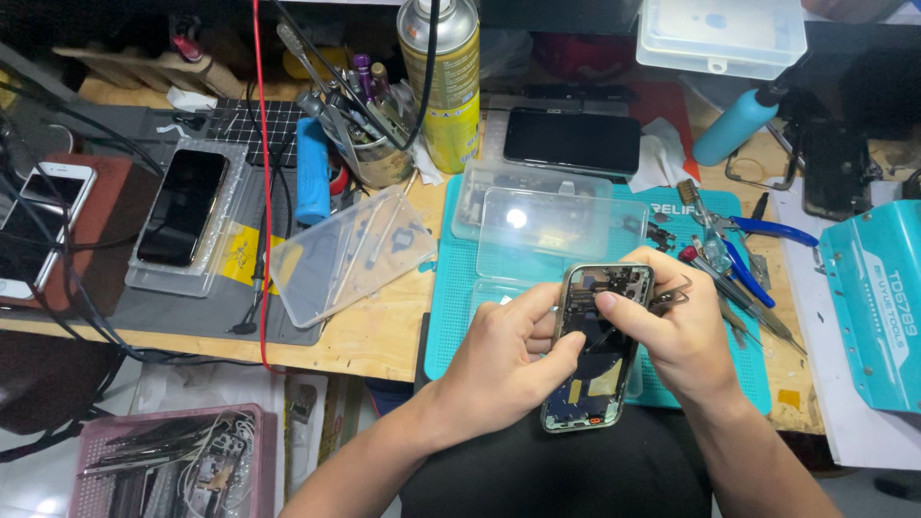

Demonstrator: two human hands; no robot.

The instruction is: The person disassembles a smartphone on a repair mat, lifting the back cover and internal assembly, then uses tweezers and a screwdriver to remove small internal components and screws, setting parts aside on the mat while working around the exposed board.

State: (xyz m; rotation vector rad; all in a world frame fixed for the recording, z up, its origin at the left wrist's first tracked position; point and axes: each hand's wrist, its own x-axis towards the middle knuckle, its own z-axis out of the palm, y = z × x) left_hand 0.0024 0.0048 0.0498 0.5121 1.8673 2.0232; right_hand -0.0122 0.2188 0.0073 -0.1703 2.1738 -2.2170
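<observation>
An opened phone housing (597, 347), its back shell facing up with dark parts and yellowish patches showing inside, is held up over the near edge of the workbench, above the person's lap. The left hand (508, 360) wraps it from the left, fingers closed on the lower half and the thumb lying across the inside. The right hand (672, 321) is clamped on the upper right edge, its fingertips pinched together just inside the frame near the top; a pair of tweezers (672, 295) pokes out from that hand, though I cannot tell how firmly they are held. Right behind the phone lies a teal work mat (451, 317), and on it sit clear plastic trays (547, 223), one stacked partly over another. To the right on the mat are blue-handled pliers (772, 230) and several slim screwdrivers (739, 288). Further right stands a teal tool case (878, 307). To the left a clear plastic lid (345, 254) lies tilted at the edge of a grey mat (163, 312), where a dark-screened phone (182, 206) rests in a clear tray. At the back stand a yellow spray can (443, 82), a cup crammed with tools (369, 134) and another black phone (573, 141) lying flat. A pink basket (96, 451) of cables sits on the floor at lower left.
</observation>
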